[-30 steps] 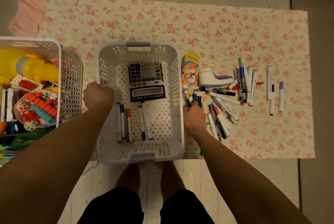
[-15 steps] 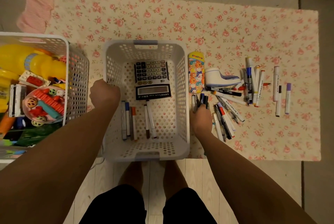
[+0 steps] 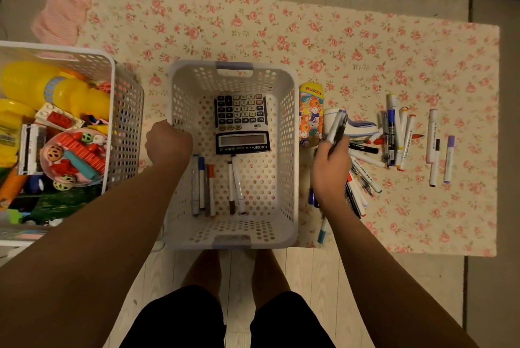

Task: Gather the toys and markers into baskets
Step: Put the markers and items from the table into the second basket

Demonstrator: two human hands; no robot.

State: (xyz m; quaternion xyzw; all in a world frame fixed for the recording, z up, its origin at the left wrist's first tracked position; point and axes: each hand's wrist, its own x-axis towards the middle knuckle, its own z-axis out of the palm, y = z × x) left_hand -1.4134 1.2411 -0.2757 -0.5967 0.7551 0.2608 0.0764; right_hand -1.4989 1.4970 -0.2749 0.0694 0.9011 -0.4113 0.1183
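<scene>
**A:** How far along?

**B:** Roughly midway, I'd say. The white perforated plastic basket [image 3: 291,150] holds seven slim markers [image 3: 202,184] and a black calculator [image 3: 242,122]. The toy-filled white mesh basket [image 3: 112,122] sits at its nine o'clock.

**A:** And the hands?

**B:** The left hand [image 3: 168,142] curls on the nine-o'clock rim. The right hand [image 3: 330,170], at three o'clock, clutches a bunch of dark pens [image 3: 336,127]. Many loose markers [image 3: 399,136] lie beyond on the floral cloth [image 3: 309,38].

Middle basket [image 3: 292,150] and left basket [image 3: 126,128]: white perforated plastic, smooth, slight sheen. Table cover: floral cloth [image 3: 309,38], matt. Markers [image 3: 433,148]: smooth plastic barrels. Calculator [image 3: 242,125]: matt plastic casing, glossy display. Yellow toy [image 3: 56,89]: glossy plastic. Pink fabric [image 3: 64,7], table's far left corner: ribbed, matt. Floor [image 3: 309,277]: pale wood-look boards.
</scene>
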